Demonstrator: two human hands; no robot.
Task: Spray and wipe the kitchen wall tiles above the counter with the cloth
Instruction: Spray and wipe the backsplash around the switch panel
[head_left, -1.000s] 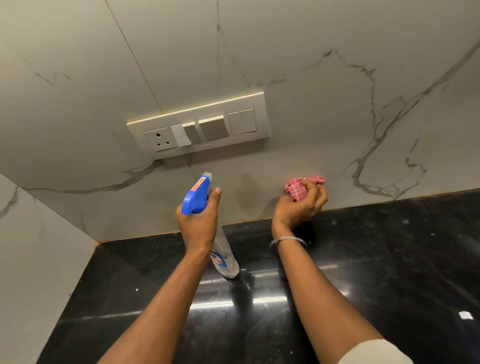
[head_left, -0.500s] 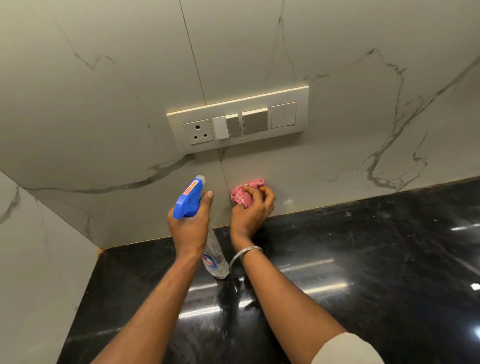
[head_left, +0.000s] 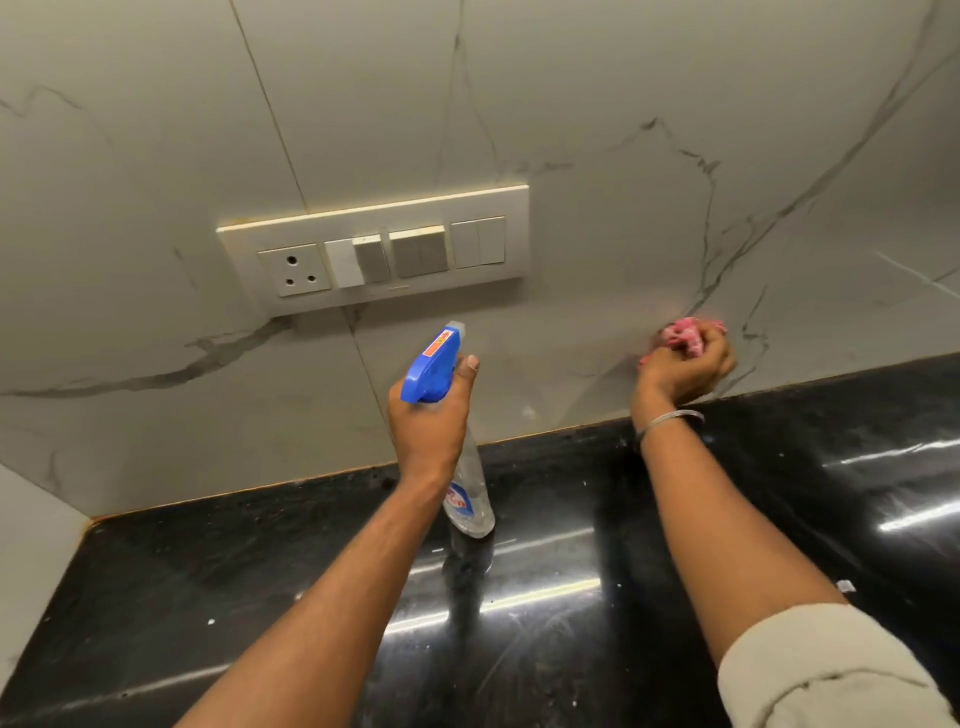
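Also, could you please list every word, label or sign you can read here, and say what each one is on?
No text here can be read for certain.
On the spray bottle label: red lettering on white and blue, blurred and partly hidden, unreadable.
On the orange sticker on the blue spray head: too small to read.
On the switch panel: no readable marking.

Home kitchen: black granite counter (head_left: 208, 571), marble-look wall tiles (head_left: 623, 104), switch panel (head_left: 374, 249).

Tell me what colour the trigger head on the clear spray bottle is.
Blue trigger head, with a small orange label; clearest in the head view.
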